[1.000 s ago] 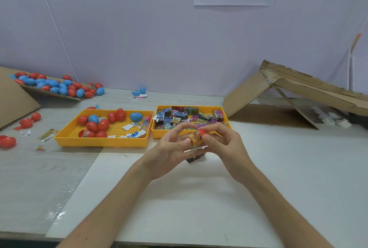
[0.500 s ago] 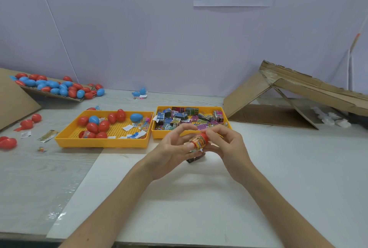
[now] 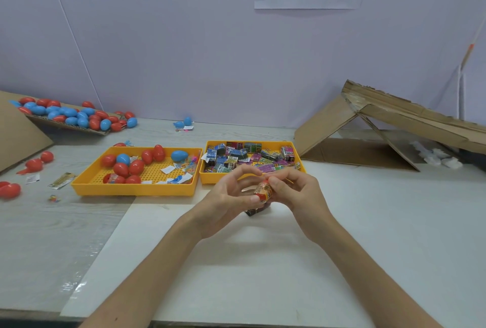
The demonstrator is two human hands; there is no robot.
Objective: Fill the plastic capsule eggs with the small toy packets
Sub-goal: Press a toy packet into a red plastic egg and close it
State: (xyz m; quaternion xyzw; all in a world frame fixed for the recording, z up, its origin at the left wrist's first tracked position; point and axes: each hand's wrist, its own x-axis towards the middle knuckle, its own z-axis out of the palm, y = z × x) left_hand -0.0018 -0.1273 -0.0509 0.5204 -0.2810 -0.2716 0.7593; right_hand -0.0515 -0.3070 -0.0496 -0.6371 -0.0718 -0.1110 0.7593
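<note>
Above the white sheet, my left hand [image 3: 226,204] and my right hand [image 3: 297,196] meet around a red capsule egg [image 3: 263,191] with an orange printed toy packet in it. The left thumb and fingers pinch its lower end, and the right fingers pinch its upper end. A dark packet [image 3: 253,212] lies on the sheet just under my hands. Behind them, a yellow tray [image 3: 252,179] holds several colourful toy packets [image 3: 236,156]. To its left, a second yellow tray [image 3: 131,189] holds red eggs [image 3: 128,167], a blue egg [image 3: 179,155] and paper slips.
A cardboard sheet at the back left carries several red and blue eggs [image 3: 73,117]. Loose red eggs [image 3: 10,190] and packets lie at the left table edge. A folded cardboard box [image 3: 394,122] stands at the right. Two blue egg halves [image 3: 182,123] sit by the wall.
Both hands have turned the egg from lying sideways to nearly upright and lowered it slightly. The right fingers have shifted onto its top end.
</note>
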